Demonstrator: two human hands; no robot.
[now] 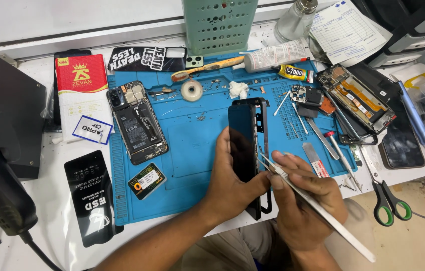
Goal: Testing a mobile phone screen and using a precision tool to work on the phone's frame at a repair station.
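**Two hands work tweezers along the edge of a phone screen**

Nearest the viewer, at about 5 o'clock, the right hand [305,200] is curled closed around metal tweezers [317,206], whose tips touch the right edge of a black phone screen [245,145]. At 6 o'clock, just left of it, the left hand [235,175] grips that screen, fingers wrapped behind and thumb across the lower front. The screen stands on edge, nearly upright, with its thin black frame [264,150] parted from it along the right side. Both sit near the middle of a blue work mat [192,145].

At 4 o'clock, black scissors with green handles [388,200] lie off the mat. At 8 o'clock rests a black screen-protector packet [89,198].

Farther back, at 10 o'clock on the mat, an opened phone [137,123] lies face down, its insides showing. At 2 o'clock another dismantled phone body [355,98] lies tilted. At 12 o'clock, beyond the mat, stands a green perforated holder [220,25], with a white tube [275,56] lying just right of it.
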